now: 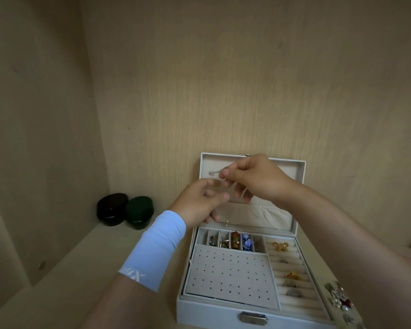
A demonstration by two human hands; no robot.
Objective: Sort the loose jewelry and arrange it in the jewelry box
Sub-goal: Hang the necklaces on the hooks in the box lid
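Note:
A white jewelry box stands open on a wooden shelf, its lid upright against the back wall. My right hand pinches a thin silver chain up at the lid's inner face. My left hand, in a light blue sleeve, is raised just below with curled fingers that seem to hold the chain's lower part. Inside the box are small compartments with coloured pieces, a dotted earring pad and ring rolls holding several rings. A small hook hangs from the lid pocket.
Two round lidded cases, one dark brown and one dark green, stand at the back left of the shelf. Loose jewelry lies in a pile to the right of the box. Cabinet walls close in at the left and back.

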